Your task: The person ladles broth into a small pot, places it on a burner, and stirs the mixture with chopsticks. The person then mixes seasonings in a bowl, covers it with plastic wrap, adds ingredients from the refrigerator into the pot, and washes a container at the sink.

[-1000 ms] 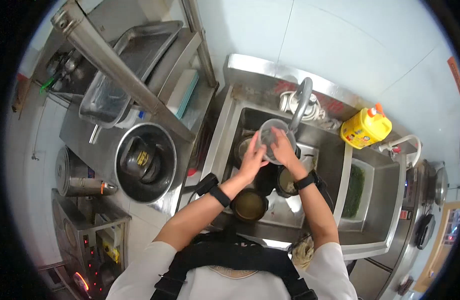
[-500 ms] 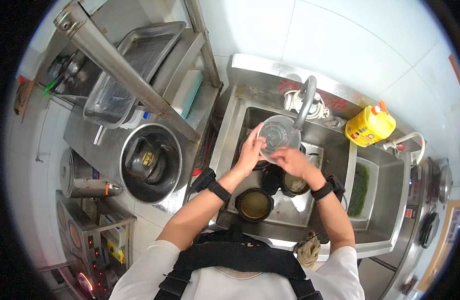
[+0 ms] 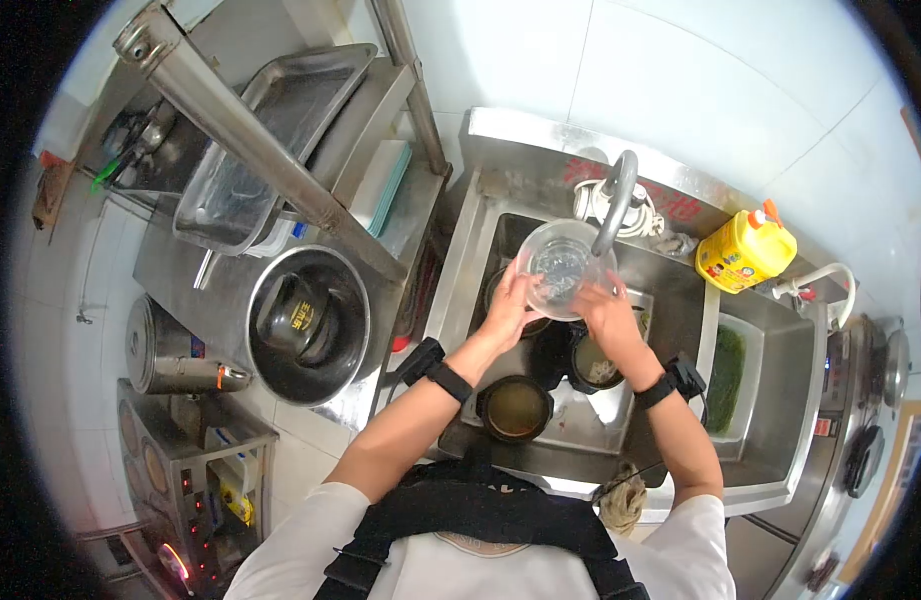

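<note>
A clear round plastic bowl [image 3: 564, 262] is under the mouth of the curved faucet [image 3: 619, 200], above the large steel sink [image 3: 451, 290]. My left hand [image 3: 509, 308] grips the bowl's left side. At its lower right side my right hand [image 3: 606, 310] touches the rim, fingers curled and partly seen through the plastic. Below the hands, in the sink, stand a black pot with yellowish liquid [image 3: 517, 408] and another black pot with pale contents [image 3: 596, 362]. A further dark pot is mostly hidden behind the bowl and my left hand.
A yellow detergent jug [image 3: 746, 250] stands on the sink's back ledge. The right basin holds a tray of green stuff [image 3: 726, 380]. At left, a large metal bowl [image 3: 356, 345] with black bowls sits on a steel table beside shelf posts [image 3: 271, 150].
My right hand has moved from inside the bowl to its lower right side. The bowl has shifted slightly right, under the faucet. The view has shifted a little.
</note>
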Tool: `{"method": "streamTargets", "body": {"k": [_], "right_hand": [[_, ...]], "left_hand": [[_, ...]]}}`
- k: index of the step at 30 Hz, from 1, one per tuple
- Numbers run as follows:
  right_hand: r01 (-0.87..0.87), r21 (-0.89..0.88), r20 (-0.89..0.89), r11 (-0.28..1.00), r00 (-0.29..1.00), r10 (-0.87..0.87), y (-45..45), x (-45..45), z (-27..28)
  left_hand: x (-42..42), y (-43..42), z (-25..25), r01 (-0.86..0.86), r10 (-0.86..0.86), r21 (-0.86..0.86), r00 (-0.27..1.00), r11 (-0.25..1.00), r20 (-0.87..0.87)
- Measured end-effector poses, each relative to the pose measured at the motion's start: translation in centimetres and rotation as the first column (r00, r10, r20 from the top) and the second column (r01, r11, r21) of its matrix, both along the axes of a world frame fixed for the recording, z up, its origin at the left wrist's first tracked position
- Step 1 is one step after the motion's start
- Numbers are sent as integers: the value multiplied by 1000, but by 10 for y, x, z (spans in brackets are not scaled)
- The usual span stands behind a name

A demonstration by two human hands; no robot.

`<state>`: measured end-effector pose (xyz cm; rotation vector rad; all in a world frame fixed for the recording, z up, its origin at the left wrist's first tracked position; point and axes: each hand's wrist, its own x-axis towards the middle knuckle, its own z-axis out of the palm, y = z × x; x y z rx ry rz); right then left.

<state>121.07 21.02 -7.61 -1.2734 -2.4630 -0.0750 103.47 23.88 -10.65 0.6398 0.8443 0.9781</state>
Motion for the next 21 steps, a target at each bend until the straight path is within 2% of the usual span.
{"method": "streamTargets", "body": {"k": [2, 3, 4, 6, 7, 8, 9, 10, 11, 12, 13, 14, 15, 16, 17, 18, 19, 20, 21], "right_hand": [[-28, -3, 9, 1000, 1000, 28, -2, 3, 12], [76, -64, 80, 995, 994, -71, 0, 8, 21], [185, -120, 157, 975, 974, -165, 0, 10, 26], [201, -116, 175, 973, 968, -179, 1, 7, 21], [134, -187, 77, 973, 990, -122, 5, 8, 8], [61, -249, -27, 967, 997, -70, 8, 11, -2], [61, -249, -27, 967, 997, -70, 9, 10, 0], [151, -231, -8, 961, 988, -157, 12, 9, 5], [236, -210, 9, 949, 971, -240, 16, 8, 9], [233, -209, 9, 950, 972, -236, 21, 8, 3], [157, -341, -210, 927, 948, -238, 24, 9, -8], [54, -448, -415, 892, 871, -262, 27, 11, -17], [76, -687, -430, 723, 759, -489, 35, 15, -15], [75, -687, -430, 723, 760, -487, 37, 19, -22], [-125, -736, -594, 665, 590, -547, 40, 22, -33], [-331, -720, -694, 610, 377, -614, 41, 23, -40], [-293, -831, -555, 472, 394, -733, 35, 18, -12], [-291, -833, -553, 471, 395, -734, 32, 19, -8], [-310, -847, -521, 431, 325, -790, 30, 22, -5]], "left_hand": [[-10, 3, -10, 103, -101, -81, 994, 991, 34], [-10, 2, -8, 118, -121, -30, 976, 993, -179], [-8, -1, -7, 115, -119, -34, 977, 993, -178], [-4, -5, -1, 83, -58, 36, 890, 996, -451], [-5, -7, -11, 74, 0, 151, 897, 986, -443], [-6, -8, -20, 74, 0, 151, 897, 986, -443], [-7, -9, -21, 50, -20, 62, 914, 997, -406], [-7, -10, -22, 27, -36, -29, 930, 999, -367], [-9, -9, -23, 23, -31, -26, 930, 999, -366], [-11, -9, -27, 47, -69, -73, 941, 996, -332], [-14, -11, -27, 74, -107, -121, 949, 990, -297], [-14, -13, -27, 74, -108, -123, 948, 990, -299], [-13, -14, -21, 91, -106, -61, 937, 994, -332], [-12, -14, -17, 108, -100, 1, 926, 994, -364], [-9, -12, -21, 160, -71, 199, 917, 967, -392], [-5, -11, -14, 223, 49, 462, 861, 859, -506], [0, -13, -6, 264, 80, 513, 829, 817, -554], [4, -15, 0, 307, 114, 559, 795, 770, -595], [7, -16, 1, 305, 113, 559, 798, 771, -592]]}}
